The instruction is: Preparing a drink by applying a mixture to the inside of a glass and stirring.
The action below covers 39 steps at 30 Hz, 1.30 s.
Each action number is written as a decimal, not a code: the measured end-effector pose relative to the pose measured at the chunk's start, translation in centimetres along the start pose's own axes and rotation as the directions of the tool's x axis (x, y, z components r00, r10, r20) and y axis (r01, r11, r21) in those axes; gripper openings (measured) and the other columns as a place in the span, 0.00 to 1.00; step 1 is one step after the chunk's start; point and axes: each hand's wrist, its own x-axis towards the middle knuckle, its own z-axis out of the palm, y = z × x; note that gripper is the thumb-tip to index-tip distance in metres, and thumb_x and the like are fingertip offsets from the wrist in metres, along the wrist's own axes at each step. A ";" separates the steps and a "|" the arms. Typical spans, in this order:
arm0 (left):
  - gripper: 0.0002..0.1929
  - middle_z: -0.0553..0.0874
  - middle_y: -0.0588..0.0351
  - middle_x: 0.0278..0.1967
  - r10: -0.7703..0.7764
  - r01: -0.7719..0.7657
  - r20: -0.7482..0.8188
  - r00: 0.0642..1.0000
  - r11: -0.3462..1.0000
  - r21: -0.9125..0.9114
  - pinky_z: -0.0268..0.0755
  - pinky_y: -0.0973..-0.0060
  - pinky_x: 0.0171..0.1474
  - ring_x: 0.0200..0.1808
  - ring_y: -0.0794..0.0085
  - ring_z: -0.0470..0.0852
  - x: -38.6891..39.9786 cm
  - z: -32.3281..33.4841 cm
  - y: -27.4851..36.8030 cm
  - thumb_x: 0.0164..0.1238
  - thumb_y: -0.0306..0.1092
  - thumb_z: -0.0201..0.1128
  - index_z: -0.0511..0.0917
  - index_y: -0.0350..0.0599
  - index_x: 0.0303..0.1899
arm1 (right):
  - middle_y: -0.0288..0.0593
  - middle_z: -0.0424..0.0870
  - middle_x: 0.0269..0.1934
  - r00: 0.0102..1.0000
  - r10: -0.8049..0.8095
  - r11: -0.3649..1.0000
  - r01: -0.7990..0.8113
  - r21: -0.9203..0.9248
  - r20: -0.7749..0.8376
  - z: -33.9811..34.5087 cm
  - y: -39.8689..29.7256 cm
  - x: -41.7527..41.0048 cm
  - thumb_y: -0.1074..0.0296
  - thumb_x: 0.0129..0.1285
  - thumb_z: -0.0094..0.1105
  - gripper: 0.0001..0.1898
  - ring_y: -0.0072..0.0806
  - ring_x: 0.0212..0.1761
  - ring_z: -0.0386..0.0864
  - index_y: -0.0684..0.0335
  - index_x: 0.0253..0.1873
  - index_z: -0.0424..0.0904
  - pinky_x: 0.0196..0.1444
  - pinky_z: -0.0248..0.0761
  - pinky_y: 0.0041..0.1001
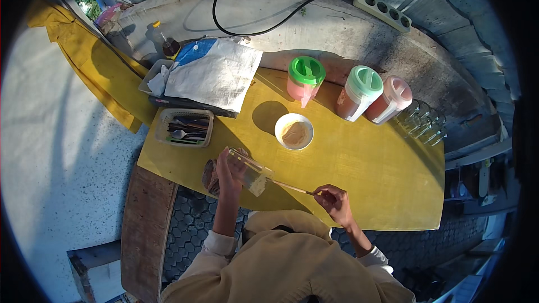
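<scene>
My left hand (227,174) is wrapped around a clear, straight-sided vessel (248,168), which lies tilted over the front edge of the table. Pale residue coats its right-hand end. Between the fingertips of my right hand (334,204) is the end of a thin wooden stick (292,186). Its far tip meets the vessel's coated end; whether it is a brush or a plain stick cannot be made out. Beyond both hands stands a white bowl (309,143) with tan paste inside. A brown, crumpled-looking thing (210,177) shows beside my left wrist, partly hidden.
The yellow tabletop (370,176) carries three lidded pitchers, green (306,73), mint (362,88) and pink (391,97). Drinking glasses (421,122) stand far right. Left are a utensil basket (185,145), a white sack (214,75) and a bottle (168,46). A power strip (381,10) lies behind.
</scene>
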 end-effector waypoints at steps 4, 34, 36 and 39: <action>0.23 0.77 0.54 0.48 -0.023 0.023 -0.013 1.000 1.000 0.006 0.67 0.66 0.48 0.46 0.65 0.77 0.2 0.1 -0.1 0.62 0.47 0.59 0.65 0.53 0.55 | 0.37 0.76 0.24 0.999 0.019 0.991 -0.025 -0.129 -0.043 0.5 -0.7 -0.4 0.78 0.56 0.63 0.05 0.17 0.23 0.68 0.66 0.38 0.80 0.23 0.61 0.19; 0.13 0.78 0.59 0.34 0.018 -0.019 -0.035 0.999 0.999 -0.048 0.75 0.71 0.35 0.33 0.72 0.79 -0.4 1.3 0.3 0.63 0.39 0.61 0.68 0.49 0.44 | 0.44 0.81 0.30 0.983 -0.170 0.952 0.146 -0.269 -0.070 1.6 -0.4 -1.7 0.75 0.55 0.64 0.07 0.33 0.29 0.83 0.61 0.40 0.82 0.31 0.76 0.26; 0.13 0.78 0.59 0.35 0.020 -0.020 -0.024 1.000 0.999 -0.028 0.75 0.71 0.37 0.34 0.71 0.80 -0.4 1.1 0.4 0.62 0.39 0.61 0.68 0.49 0.44 | 0.44 0.81 0.30 0.974 -0.227 0.928 0.215 -0.304 -0.004 1.6 -0.4 -1.8 0.75 0.55 0.64 0.07 0.33 0.30 0.83 0.61 0.40 0.82 0.32 0.77 0.26; 0.14 0.78 0.58 0.35 0.030 -0.032 -0.057 0.998 0.999 -0.044 0.76 0.70 0.37 0.34 0.71 0.80 -0.7 1.5 0.3 0.62 0.39 0.61 0.68 0.49 0.44 | 0.43 0.81 0.30 0.975 -0.193 0.940 0.150 -0.306 -0.115 1.7 -0.9 -1.7 0.75 0.54 0.65 0.08 0.33 0.28 0.82 0.61 0.40 0.82 0.31 0.76 0.26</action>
